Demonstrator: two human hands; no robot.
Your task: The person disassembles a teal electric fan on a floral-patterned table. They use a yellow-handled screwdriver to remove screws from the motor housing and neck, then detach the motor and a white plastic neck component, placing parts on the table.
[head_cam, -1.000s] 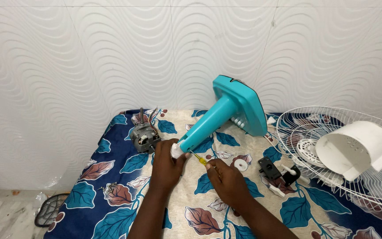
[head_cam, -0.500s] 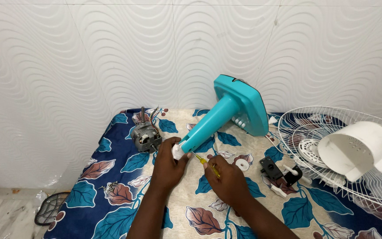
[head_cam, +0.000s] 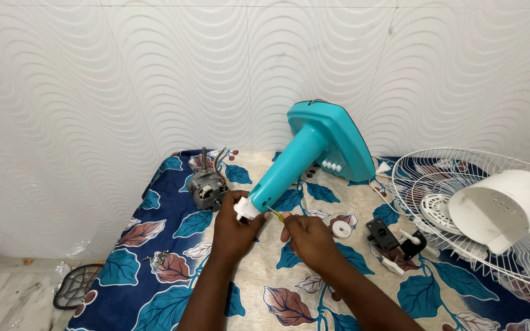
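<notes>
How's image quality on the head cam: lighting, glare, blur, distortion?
Head view: even, soft light, no hard shadows; mild sheen on the teal fan stand, no blown glare; hands, left hand and right hand, reasonably sharp; wide-angle bowing along the wall tile seams and the white wire grille at the frame edge.

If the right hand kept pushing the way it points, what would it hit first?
Most likely the teal fan stand: the right hand aims its screwdriver up-left into the stand's lower end, near the left hand.

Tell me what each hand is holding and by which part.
The left hand grips the teal fan stand at the white end of its neck. The right hand holds a yellow-handled screwdriver by its handle, tip at the neck.
</notes>
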